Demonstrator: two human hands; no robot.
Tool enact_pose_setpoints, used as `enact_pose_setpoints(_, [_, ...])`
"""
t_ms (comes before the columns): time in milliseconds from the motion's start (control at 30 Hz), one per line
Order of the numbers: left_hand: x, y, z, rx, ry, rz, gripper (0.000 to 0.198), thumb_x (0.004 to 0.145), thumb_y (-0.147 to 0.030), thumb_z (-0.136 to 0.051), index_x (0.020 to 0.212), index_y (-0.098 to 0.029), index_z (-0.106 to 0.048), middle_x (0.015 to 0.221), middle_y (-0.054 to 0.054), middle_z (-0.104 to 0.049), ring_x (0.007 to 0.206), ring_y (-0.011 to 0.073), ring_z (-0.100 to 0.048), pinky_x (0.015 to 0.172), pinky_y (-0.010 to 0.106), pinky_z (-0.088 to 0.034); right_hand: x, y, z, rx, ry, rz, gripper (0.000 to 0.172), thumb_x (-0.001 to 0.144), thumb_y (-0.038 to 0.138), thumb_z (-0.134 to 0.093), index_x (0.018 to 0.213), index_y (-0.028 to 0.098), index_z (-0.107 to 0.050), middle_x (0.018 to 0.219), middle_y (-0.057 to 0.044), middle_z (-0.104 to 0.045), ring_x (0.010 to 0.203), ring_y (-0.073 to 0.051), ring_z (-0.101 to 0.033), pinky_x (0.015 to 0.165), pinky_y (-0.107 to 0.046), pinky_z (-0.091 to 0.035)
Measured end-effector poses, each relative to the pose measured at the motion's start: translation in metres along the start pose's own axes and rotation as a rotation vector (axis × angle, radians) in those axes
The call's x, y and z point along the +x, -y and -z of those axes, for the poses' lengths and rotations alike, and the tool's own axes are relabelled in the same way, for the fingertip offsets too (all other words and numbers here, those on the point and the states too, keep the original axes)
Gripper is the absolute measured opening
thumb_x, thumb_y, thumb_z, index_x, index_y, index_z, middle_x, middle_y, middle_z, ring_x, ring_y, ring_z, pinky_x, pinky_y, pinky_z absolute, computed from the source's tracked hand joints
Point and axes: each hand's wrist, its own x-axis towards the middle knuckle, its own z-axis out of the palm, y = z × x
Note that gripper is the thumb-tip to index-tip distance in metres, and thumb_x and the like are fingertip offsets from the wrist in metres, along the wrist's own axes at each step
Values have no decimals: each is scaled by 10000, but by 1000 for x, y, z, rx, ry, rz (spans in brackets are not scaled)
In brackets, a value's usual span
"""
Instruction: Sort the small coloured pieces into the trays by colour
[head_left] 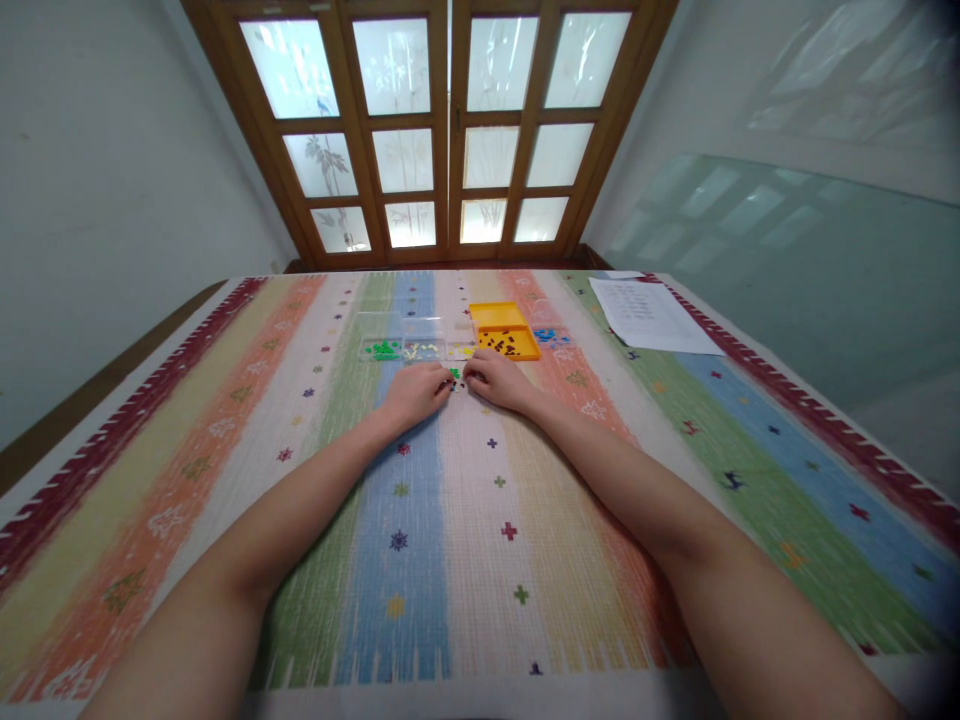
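My left hand rests on the striped tablecloth with its fingers curled together, beside a small cluster of green and dark pieces. From the other side my right hand reaches to the same cluster, thumb and fingers closed in a pinch. What either hand holds is too small to make out. Just beyond the hands stand clear boxes, one with green pieces and one with whitish pieces. Yellow pieces lie behind my right fingertips, partly hidden. An open orange box holds dark brown pieces.
Blue pieces lie in a clear container right of the orange box. A printed paper sheet is at the far right of the table. The patterned tablecloth spreads under both forearms. Beyond the table are wooden glazed doors.
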Motion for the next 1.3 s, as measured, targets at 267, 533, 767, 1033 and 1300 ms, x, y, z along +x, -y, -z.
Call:
enact_pose_setpoints(267, [4,-16,-7,128,50,-102,257,1014,-277,-531,983,-225,-781,966,114,-686,979,268,-624,840,395,-474,2,-11,-7,84,-88,-71,137,935,151,-595,918,196,-723,957,-70,-713,937,-229,-628,865,-339,-461])
enact_pose_setpoints(533, [6,-7,-11,98,49,-135,210,985,-253,-569,1024,-235,-775,1040,106,-669,1051,272,-577,921,414,-468,4,-6,-7,178,-129,-140,162,897,132,-582,902,201,-728,927,-48,-726,885,-207,-638,822,-320,-467])
enact_pose_setpoints(767, [11,11,-11,-4,-57,-120,197,1001,-281,-571,1023,-221,-758,1055,102,-684,1040,269,-578,944,415,-453,4,-8,-9,220,-166,-165,155,897,152,-580,909,195,-728,915,-45,-729,868,-202,-640,811,-316,-465])
enact_pose_setpoints(1033, [19,68,-5,-167,-311,206,156,952,-264,-612,954,-221,-762,883,79,-676,909,266,-586,926,406,-429,4,-4,-13,265,-155,-195,150,909,176,-580,928,203,-726,921,-34,-736,856,-197,-639,802,-309,-458])
enact_pose_setpoints(1300, [21,82,-13,-154,-378,324,123,909,-283,-668,929,-253,-785,810,69,-660,884,288,-579,916,416,-390,4,-6,-15,273,-163,-200,146,904,182,-582,923,202,-726,905,-31,-735,838,-191,-641,792,-301,-454])
